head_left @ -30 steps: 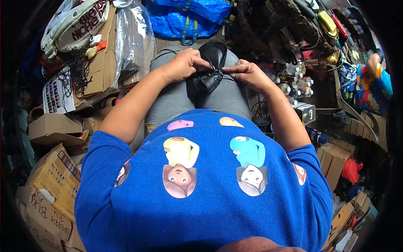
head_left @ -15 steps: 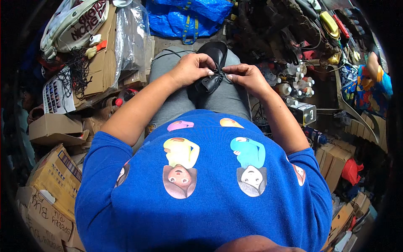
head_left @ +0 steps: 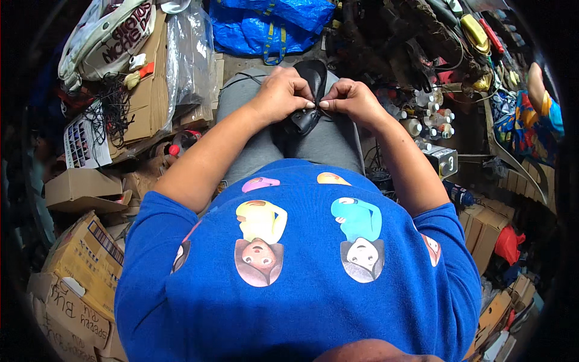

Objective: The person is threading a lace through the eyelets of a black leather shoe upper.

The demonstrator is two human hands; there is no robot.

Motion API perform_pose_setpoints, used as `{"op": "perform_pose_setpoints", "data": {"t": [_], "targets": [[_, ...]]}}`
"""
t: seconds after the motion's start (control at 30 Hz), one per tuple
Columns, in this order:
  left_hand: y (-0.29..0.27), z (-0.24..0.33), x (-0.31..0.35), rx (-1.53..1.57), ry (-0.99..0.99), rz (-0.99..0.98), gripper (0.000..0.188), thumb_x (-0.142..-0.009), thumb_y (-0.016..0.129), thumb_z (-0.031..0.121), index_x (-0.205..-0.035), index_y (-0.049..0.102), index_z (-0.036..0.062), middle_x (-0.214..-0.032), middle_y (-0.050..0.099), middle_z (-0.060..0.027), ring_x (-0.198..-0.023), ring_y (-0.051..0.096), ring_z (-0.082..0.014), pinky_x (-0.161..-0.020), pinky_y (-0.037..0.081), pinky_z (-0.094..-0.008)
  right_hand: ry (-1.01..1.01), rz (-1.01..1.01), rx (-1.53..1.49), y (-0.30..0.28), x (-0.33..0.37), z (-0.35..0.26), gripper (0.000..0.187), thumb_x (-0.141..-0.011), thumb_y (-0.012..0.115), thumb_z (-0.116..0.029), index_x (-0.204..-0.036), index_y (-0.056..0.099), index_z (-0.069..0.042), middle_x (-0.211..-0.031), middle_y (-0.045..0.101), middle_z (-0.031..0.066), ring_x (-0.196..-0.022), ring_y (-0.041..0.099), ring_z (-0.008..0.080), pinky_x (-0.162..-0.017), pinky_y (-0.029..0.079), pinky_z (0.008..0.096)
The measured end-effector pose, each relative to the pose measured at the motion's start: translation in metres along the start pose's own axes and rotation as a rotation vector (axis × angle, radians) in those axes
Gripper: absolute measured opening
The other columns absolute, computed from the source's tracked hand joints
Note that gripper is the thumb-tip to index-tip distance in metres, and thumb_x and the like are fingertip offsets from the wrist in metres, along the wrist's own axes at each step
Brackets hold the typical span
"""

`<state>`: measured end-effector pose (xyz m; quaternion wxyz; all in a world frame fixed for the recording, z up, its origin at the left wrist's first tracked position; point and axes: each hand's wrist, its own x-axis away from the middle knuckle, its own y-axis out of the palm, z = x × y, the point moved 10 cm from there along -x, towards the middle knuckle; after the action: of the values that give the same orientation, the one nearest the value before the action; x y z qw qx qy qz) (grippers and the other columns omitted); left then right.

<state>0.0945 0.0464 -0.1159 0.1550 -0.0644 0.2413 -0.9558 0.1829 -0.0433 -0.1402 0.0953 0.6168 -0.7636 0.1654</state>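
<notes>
A black shoe point(head_left: 303, 122) rests on my lap, its toe towards me and its opening away. Above its lacing, my left hand point(head_left: 280, 95) pinches thumb to fingers on what looks like a dark shoelace. From the other side my right hand point(head_left: 353, 101) pinches the lace too, its fingertips close to those of the left. The fingers hide most of the lacing. A loose dark cord end point(head_left: 246, 76) lies over my left thigh, beside the left hand.
Beyond my knees lies a blue bag point(head_left: 271, 30). Cardboard sheets point(head_left: 148, 90) and plastic wrap stand at the left, above an open carton point(head_left: 84, 190). Several small bottles point(head_left: 431, 120) and a metal can point(head_left: 443, 161) stand at the right. Another person's arm point(head_left: 535, 87) shows far right.
Both hands have drawn slightly closer together over the shoe. The right fingers are now more tightly bunched, and the lace loops seen before are mostly covered.
</notes>
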Motion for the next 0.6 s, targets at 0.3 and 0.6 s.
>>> {"op": "perform_pose_setpoints", "data": {"t": [0.3,0.6], "targets": [[-0.005,0.014,0.013,-0.420,-0.030,-0.129,0.016,-0.079,0.062,0.020,-0.088,0.061,0.0068,-0.083,0.064,-0.0106,-0.086,0.060,-0.0303,-0.075,0.044,-0.0397,-0.128,0.095,0.097,-0.020,0.022,-0.002,0.017,-0.076,0.074,-0.013,-0.089,0.065,-0.005,-0.091,0.043,-0.0002,-0.067,0.051,0.0078,-0.061,0.044,0.0215],[0.008,0.024,0.008,-0.488,0.088,-0.231,0.011,-0.084,0.058,0.020,-0.091,0.061,0.0121,-0.084,0.062,-0.0091,-0.089,0.057,-0.0289,-0.080,0.039,-0.0437,-0.106,0.027,-0.063,-0.054,0.042,-0.014,0.013,-0.085,0.064,-0.018,-0.090,0.060,-0.006,-0.083,0.057,-0.0025,-0.080,0.051,0.0071,-0.073,0.041,0.0228]]}}
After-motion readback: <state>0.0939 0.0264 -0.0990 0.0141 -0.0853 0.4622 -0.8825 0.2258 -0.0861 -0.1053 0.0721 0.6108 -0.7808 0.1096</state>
